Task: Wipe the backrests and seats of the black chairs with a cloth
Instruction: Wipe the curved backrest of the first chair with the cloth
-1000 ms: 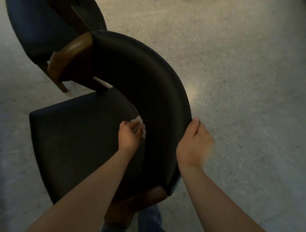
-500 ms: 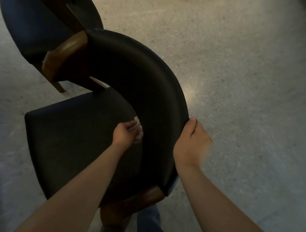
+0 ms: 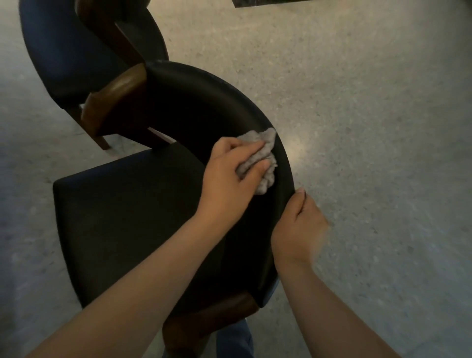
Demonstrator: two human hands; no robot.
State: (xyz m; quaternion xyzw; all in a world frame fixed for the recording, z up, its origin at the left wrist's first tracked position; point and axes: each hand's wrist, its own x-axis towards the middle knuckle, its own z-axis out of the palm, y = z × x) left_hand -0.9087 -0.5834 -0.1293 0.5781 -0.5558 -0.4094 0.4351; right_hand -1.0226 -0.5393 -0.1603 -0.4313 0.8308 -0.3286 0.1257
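Note:
A black chair stands below me, its curved backrest point(image 3: 204, 102) arching from upper left to lower right around the flat seat point(image 3: 122, 204). Wooden arm ends point(image 3: 112, 97) cap the backrest. My left hand point(image 3: 229, 176) grips a crumpled grey cloth point(image 3: 265, 158) and presses it against the inner face of the backrest near its top edge. My right hand point(image 3: 298, 224) holds the backrest's outer rim just below the cloth, thumb on the edge.
A second dark chair point(image 3: 66, 48) stands at the upper left, close behind the first. Speckled grey floor point(image 3: 370, 127) stretches to the right. A dark slab edge point(image 3: 268, 3) shows at the top. My trouser leg point(image 3: 235, 339) is under the chair's near arm.
My left hand has moved the cloth up from the seat-backrest junction to the upper part of the backrest. The right hand keeps its hold on the rim.

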